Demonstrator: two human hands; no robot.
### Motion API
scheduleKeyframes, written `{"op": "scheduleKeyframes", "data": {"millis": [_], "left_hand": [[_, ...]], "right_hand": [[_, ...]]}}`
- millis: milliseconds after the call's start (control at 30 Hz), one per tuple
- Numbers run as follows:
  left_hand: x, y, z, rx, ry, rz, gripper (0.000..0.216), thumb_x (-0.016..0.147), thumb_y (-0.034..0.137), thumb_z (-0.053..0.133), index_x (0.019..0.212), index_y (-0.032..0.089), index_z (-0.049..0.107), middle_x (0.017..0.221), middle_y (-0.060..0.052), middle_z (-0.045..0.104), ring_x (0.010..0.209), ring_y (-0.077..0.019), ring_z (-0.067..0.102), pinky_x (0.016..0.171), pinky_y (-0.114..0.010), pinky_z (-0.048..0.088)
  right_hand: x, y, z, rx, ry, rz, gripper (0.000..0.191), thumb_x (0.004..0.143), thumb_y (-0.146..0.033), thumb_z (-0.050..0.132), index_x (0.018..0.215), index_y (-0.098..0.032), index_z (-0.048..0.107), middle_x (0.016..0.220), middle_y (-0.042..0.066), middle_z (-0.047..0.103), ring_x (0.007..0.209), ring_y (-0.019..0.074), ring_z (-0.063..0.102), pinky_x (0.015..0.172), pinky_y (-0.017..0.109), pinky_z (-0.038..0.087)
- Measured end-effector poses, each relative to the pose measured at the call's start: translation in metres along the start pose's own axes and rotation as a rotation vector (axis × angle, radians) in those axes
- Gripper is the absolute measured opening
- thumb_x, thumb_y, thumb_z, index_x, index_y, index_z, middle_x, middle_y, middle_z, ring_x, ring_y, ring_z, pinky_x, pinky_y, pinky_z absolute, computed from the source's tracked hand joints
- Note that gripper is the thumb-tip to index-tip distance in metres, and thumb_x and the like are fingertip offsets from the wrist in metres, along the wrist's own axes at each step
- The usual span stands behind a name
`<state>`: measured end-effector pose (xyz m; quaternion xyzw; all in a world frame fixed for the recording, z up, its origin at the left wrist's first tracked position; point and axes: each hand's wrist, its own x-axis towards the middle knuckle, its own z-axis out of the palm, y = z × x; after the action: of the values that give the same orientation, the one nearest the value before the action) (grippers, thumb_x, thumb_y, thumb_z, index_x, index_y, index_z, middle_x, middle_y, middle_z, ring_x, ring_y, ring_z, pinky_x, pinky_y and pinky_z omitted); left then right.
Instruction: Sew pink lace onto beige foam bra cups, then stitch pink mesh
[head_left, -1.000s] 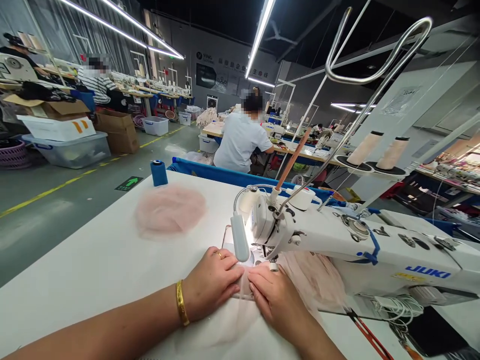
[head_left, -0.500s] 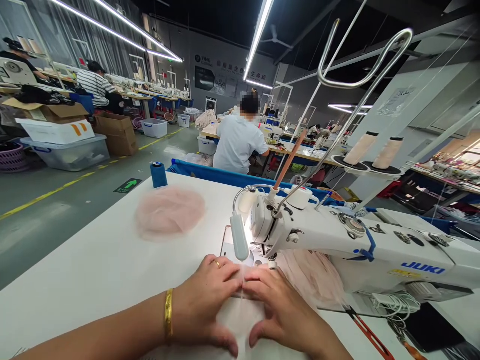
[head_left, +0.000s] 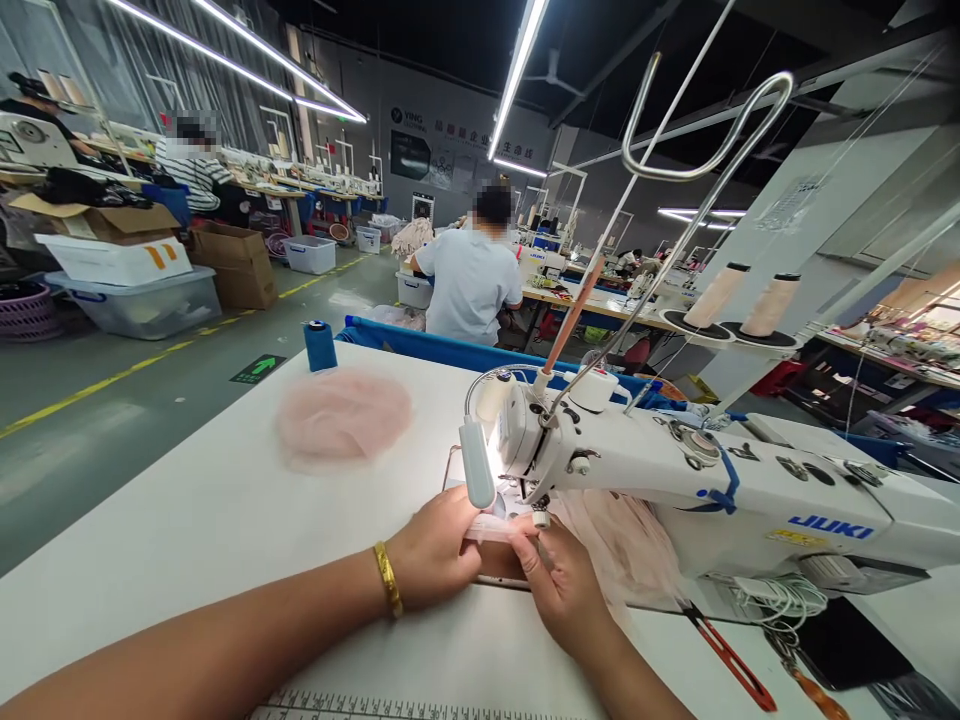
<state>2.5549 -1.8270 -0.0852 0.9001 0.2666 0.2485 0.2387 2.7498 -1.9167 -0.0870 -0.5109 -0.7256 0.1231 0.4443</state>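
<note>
A strip of thin pale pink fabric is stretched between my two hands, just in front of the needle area of the white sewing machine. My left hand, below a gold bracelet, grips the strip's left end; its fingertips are partly hidden by the small lamp. On the right, my right hand pinches the strip between thumb and fingers, close under the machine head. More gathered pink fabric lies beside it, under the machine arm. A separate round heap of pink tulle rests on the table's left part.
A blue thread cone stands at the table's far edge. Red thread snips and a black phone lie at right. A ruler scale runs along the front. A co-worker in a light shirt sits ahead, facing away.
My hands were lying flat with fingertips together over the fabric; now they have closed on it and hold it raised and taut. The ruler scale at the front has come into view.
</note>
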Motion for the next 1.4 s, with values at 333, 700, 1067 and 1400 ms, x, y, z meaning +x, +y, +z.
{"op": "scheduleKeyframes", "data": {"millis": [333, 700, 1067, 1400], "left_hand": [[0.006, -0.003, -0.003, -0.057, -0.014, 0.009, 0.019, 0.078, 0.002, 0.051, 0.072, 0.019, 0.057, 0.086, -0.001, 0.064, 0.080, -0.0167, 0.061, 0.075, -0.027, 0.051], [0.001, 0.000, -0.006, -0.223, -0.025, 0.109, 0.027, 0.082, 0.012, 0.059, 0.059, 0.017, 0.046, 0.066, 0.002, 0.049, 0.063, -0.0129, 0.047, 0.060, -0.026, 0.037], [-0.029, -0.006, 0.011, 0.078, 0.124, 0.380, 0.020, 0.090, 0.009, 0.064, 0.073, 0.019, 0.062, 0.088, 0.003, 0.074, 0.081, -0.0173, 0.060, 0.082, -0.036, 0.040], [-0.020, -0.019, 0.012, 0.139, 0.114, 0.353, 0.019, 0.084, 0.006, 0.067, 0.070, 0.018, 0.062, 0.090, 0.004, 0.076, 0.067, -0.0138, 0.054, 0.073, -0.035, 0.037]], "right_hand": [[0.000, -0.007, 0.006, 0.150, 0.059, 0.189, 0.029, 0.108, -0.043, 0.046, 0.094, -0.023, 0.061, 0.077, -0.001, 0.065, 0.073, 0.0176, 0.065, 0.064, 0.024, 0.049], [-0.004, -0.002, -0.001, 0.077, -0.043, 0.158, 0.031, 0.110, -0.038, 0.041, 0.087, -0.024, 0.055, 0.076, 0.000, 0.062, 0.068, 0.0169, 0.058, 0.066, 0.027, 0.046], [-0.006, -0.004, -0.013, -0.192, -0.429, -0.191, 0.015, 0.107, -0.019, 0.046, 0.100, -0.022, 0.059, 0.089, 0.002, 0.067, 0.081, 0.0198, 0.058, 0.080, 0.035, 0.043], [-0.005, 0.008, -0.007, -0.316, -0.350, -0.201, 0.017, 0.107, -0.019, 0.045, 0.104, -0.023, 0.062, 0.086, 0.003, 0.068, 0.080, 0.0210, 0.062, 0.078, 0.034, 0.046]]}}
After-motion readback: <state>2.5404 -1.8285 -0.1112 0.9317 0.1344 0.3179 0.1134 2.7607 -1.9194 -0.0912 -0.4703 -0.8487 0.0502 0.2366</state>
